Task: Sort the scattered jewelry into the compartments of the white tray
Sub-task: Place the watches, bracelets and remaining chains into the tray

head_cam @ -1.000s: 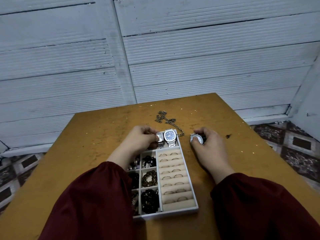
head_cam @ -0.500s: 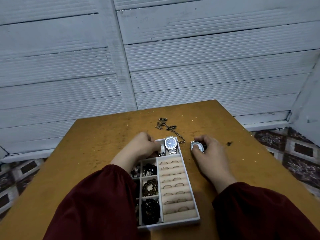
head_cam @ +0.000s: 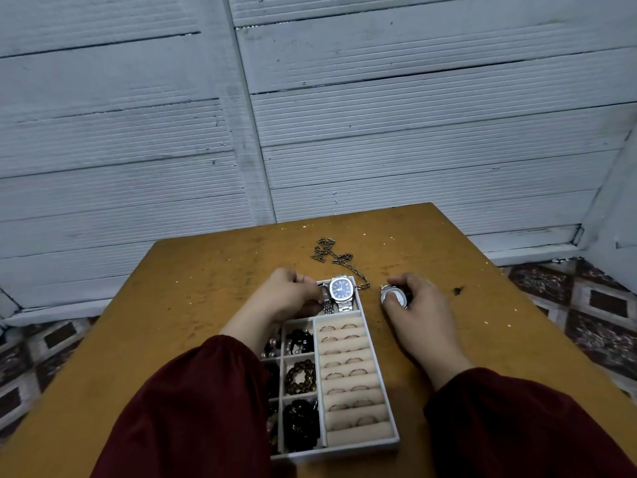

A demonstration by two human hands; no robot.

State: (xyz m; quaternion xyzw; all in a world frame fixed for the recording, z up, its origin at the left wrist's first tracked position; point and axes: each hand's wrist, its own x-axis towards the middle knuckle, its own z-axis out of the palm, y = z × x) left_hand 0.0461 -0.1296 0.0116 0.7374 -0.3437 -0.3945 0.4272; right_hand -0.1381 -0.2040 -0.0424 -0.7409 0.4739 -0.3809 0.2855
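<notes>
At the far end of the white tray [head_cam: 339,451], a steel watch with a rounded-square case and a dark blue dial [head_cam: 342,288] lies face up in the top compartment. Beside it the left hand [head_cam: 289,294] pinches a slim watch [head_cam: 325,300] with a fine-linked metal band, fingers curled on it inside the same compartment. To the right of the tray, the right hand [head_cam: 418,305] rests on the scuffed ochre counter [head_cam: 206,288], fingers clenched round a round watch [head_cam: 396,297] with a pale face. Thin metal rings [head_cam: 348,369] sit in slots between soft beige rolls along the tray's right column. Square cells to the left hold a brown bead bracelet [head_cam: 300,377] and glossy black beads [head_cam: 300,427]. A long-linked chain [head_cam: 331,253] lies tangled on the counter just beyond the tray.
</notes>
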